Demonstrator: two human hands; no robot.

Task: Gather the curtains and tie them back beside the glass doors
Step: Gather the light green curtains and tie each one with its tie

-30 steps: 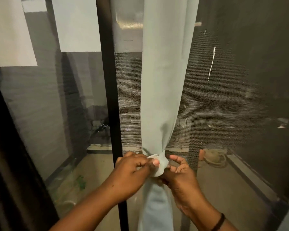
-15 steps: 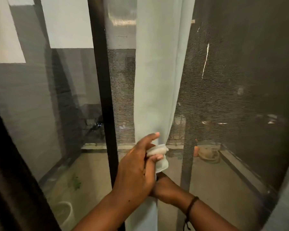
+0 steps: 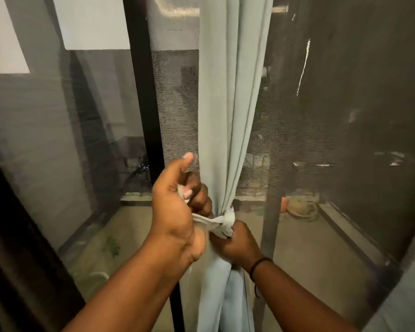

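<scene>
Where the white tie-back (image 3: 217, 222) cinched the cloth, the left hand (image 3: 177, 212) held a closed grip on one end, thumb raised; the right hand (image 3: 237, 245) gripped the other end, just below the knot. Item: pale green curtain (image 3: 233, 104), gathered, hanging beside the dark door frame (image 3: 144, 97) and glass doors (image 3: 58, 140). Judged light, soft, slip-prone; best taken at the bunched waist.

A single head-worn view is aimed forward and slightly down, close to the curtain (image 3: 228, 116) and glass door (image 3: 82, 140).
</scene>
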